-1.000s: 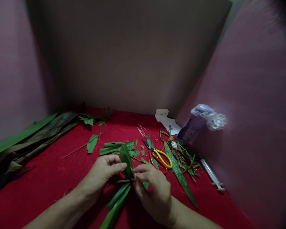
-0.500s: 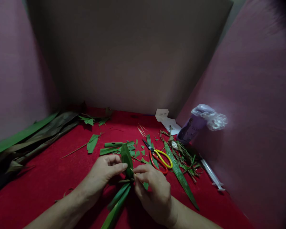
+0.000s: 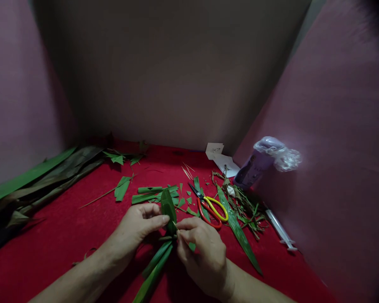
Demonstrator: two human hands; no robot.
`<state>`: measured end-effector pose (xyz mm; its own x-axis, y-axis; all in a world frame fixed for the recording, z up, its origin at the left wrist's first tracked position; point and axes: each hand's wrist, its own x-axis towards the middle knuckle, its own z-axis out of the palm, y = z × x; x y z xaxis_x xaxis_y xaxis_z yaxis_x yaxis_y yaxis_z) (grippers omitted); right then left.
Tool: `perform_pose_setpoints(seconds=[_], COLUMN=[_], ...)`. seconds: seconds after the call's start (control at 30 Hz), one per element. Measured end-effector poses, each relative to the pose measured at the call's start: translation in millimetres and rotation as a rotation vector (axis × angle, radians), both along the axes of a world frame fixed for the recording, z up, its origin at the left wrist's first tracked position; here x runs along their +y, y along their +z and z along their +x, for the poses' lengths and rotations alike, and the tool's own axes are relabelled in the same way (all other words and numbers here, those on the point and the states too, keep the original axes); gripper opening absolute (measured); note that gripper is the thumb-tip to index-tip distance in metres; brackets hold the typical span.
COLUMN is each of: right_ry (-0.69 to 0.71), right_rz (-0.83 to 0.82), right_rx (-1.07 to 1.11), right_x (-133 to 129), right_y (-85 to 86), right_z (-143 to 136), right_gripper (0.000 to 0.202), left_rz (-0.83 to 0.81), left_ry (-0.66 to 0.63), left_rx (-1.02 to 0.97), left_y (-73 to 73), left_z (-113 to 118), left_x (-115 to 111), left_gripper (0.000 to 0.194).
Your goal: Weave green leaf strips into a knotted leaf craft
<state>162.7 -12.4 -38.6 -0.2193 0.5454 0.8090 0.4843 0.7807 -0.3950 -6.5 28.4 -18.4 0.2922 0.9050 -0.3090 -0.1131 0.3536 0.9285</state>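
A folded green leaf point(image 3: 168, 204) stands upright between my hands, with long leaf strips point(image 3: 156, 271) running down from it toward me. My left hand point(image 3: 142, 224) pinches the folded leaf, its thumb on the near face. At the leaf's right edge my right hand point(image 3: 204, 248) is closed, thumb and forefinger pinching a thin pale toothpick point(image 3: 174, 224) whose tip touches the leaf. Part of the toothpick is hidden by the fingers. Just beyond my right hand lie scissors point(image 3: 209, 207) with one red and one yellow handle loop.
Cut leaf pieces point(image 3: 150, 194) and several loose toothpicks point(image 3: 187, 171) lie on the red cloth point(image 3: 66, 235). Right are a long leaf point(image 3: 240, 233), dry stems point(image 3: 248, 210), a syringe point(image 3: 281, 230) and a plastic-topped purple bottle point(image 3: 255, 166). Large leaves point(image 3: 50, 172) line the left wall.
Both hands keep nearly the same grip on the leaf and toothpick. The view has shifted very slightly; nothing has been taken up or let go.
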Motion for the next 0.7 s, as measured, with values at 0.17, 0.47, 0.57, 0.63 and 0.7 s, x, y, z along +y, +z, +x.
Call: perform_pose_setpoints(seconds=[0.17, 0.47, 0.57, 0.63, 0.7], right_ry=[-0.032, -0.048, -0.063, -0.07, -0.069], right_rz=[0.018, 0.018, 0.012, 0.016, 0.014], right_rx=[0.005, -0.023, -0.024, -0.035, -0.053], right_x=[-0.4, 0.2, -0.5, -1.1, -1.3], right_y=[0.7, -0.9, 2.0, 4.2, 5.8], right_z=[-1.4, -0.9, -2.3, -3.2, -3.8], right_gripper=[0.018, 0.018, 0.017, 0.017, 0.017], left_rz=[0.007, 0.015, 0.023, 0.032, 0.032], left_ry=[0.007, -0.005, -0.009, -0.007, -0.006], left_rx=[-0.023, -0.023, -0.025, -0.025, -0.022], left_y=[3.5, -1.1, -2.3, -2.8, -2.6], left_z=[0.4, 1.4, 1.1, 0.6, 0.4], left_x=[-1.7, -0.6, -0.5, -0.3, -0.2], left_gripper=[0.021, 0.022, 0.022, 0.021, 0.021])
